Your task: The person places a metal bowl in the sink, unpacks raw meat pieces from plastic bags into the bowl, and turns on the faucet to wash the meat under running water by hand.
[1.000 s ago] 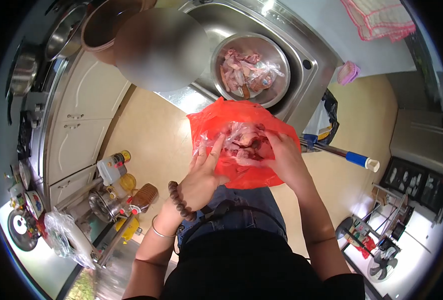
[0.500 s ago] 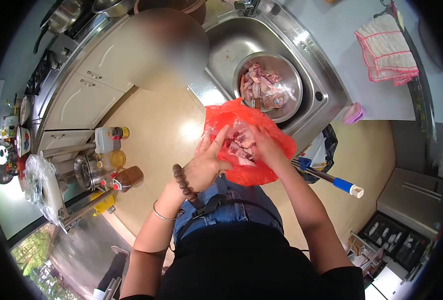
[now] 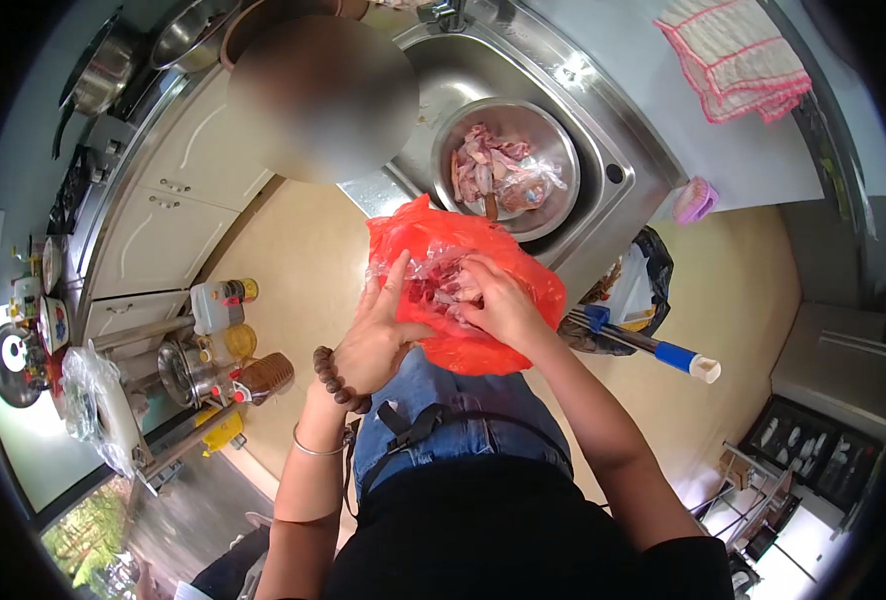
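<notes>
Several lumpy meat pieces [image 3: 441,293] in crinkled red plastic bag [image 3: 473,356].

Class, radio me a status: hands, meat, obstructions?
Left hand spread against red bag; right hand inside, at raw meat. Clear plastic beside the meat, possibly in the way.

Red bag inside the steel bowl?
No, the red bag is outside the steel bowl, on the person's side of it, with the left hand and right hand at it.
</notes>
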Motion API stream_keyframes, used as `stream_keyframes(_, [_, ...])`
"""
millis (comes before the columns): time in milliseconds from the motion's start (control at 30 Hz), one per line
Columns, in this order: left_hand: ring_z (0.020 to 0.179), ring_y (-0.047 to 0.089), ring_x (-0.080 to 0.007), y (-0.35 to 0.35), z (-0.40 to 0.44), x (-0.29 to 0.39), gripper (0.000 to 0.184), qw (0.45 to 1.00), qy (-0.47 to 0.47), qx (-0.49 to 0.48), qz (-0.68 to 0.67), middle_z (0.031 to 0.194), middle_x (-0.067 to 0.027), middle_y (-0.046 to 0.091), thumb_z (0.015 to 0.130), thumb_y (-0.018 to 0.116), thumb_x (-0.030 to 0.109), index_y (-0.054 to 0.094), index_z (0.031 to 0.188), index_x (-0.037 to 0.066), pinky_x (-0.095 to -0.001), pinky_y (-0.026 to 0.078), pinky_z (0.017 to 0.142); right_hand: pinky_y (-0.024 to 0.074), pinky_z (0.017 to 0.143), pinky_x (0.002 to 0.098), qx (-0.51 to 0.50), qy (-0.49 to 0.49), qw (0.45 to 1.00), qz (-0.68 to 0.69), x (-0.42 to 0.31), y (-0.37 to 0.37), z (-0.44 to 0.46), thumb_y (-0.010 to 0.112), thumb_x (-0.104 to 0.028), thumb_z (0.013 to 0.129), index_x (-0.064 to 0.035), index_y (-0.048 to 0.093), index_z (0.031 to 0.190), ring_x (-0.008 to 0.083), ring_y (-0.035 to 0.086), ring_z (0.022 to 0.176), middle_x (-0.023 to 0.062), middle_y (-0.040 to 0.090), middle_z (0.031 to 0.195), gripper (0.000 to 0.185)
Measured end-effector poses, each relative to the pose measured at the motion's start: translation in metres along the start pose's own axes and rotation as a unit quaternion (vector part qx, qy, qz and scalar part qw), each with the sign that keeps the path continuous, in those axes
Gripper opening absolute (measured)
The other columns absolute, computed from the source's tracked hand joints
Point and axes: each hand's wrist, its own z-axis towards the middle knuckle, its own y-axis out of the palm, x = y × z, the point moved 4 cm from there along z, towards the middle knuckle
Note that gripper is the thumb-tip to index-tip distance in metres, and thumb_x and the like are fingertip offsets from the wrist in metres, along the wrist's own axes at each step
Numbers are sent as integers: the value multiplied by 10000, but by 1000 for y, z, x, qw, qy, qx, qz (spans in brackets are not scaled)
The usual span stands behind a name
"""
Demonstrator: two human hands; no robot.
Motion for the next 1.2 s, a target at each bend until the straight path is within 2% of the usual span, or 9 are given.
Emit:
stream_keyframes(167, [1256,186,-491,-3,4,0,247,1000,17,15,8,1409,-250,140,618,673,27,686,846,120,-506,221,1036,465,700,399,-195,80,978,8,12,2,5,620,-176,723,-15,524,1033,339,584,810,177,592,903,363])
stream_keyframes(233, [1263,174,-486,-5,8,1,235,999,29,33,12,1409,-257,130,620,679,38,687,840,118,-503,204,1044,441,811,366,-278,271,920,55,15,-6,4,574,-73,762,13,547,1053,315,568,927,152,605,890,304])
stream_keyframes(367, [1271,154,-482,-6,17,4,231,998,35,43,-1,1409,-259,124,617,686,43,687,836,116,-502,185,1053,453,786,389,-89,201,975,-12,38,-1,17,480,-7,795,-21,529,1136,339,565,934,201,576,996,345])
stream_keyframes(700, [1280,148,-468,-8,22,1,236,999,48,23,-9,1403,-269,132,612,685,37,683,835,113,-501,178,1055,458,779,377,-157,152,974,-64,43,25,39,519,50,729,-35,580,1053,344,560,910,181,546,1039,340])
stream_keyframes(800, [1276,154,-475,-10,20,-1,224,999,46,18,-4,1404,-267,134,615,682,46,685,828,114,-507,180,1051,460,752,370,-121,231,944,201,48,16,27,561,52,703,-33,606,976,310,578,871,162,572,982,289])
stream_keyframes(867, [1272,155,-483,-10,17,-3,214,999,46,14,-6,1405,-265,133,618,681,54,686,823,114,-510,182,1049,454,694,327,-52,-23,996,70,9,-22,27,548,-13,773,1,590,887,234,590,815,123,593,920,122])
stream_keyframes(1000, [1257,154,-514,-9,16,-2,203,999,51,7,-2,1411,-253,139,622,676,60,691,814,124,-513,193,1040,448,598,358,-36,74,986,146,-8,-48,7,528,-133,820,24,552,861,241,598,666,176,571,723,164])
stream_keyframes(1067, [1253,153,-523,-9,14,-1,206,998,55,7,1,1412,-249,141,621,672,58,692,813,129,-514,198,1038,420,553,337,-172,202,955,133,-23,-59,0,518,-208,860,14,526,797,225,577,613,151,552,663,231])
stream_keyframes(1200, [1282,142,-470,-7,11,-1,227,999,42,0,-7,1411,-246,135,594,703,51,693,804,138,-514,176,1045,365,473,274,-115,172,962,179,-19,-53,-17,522,-192,881,-16,483,717,85,435,493,32,475,551,244])
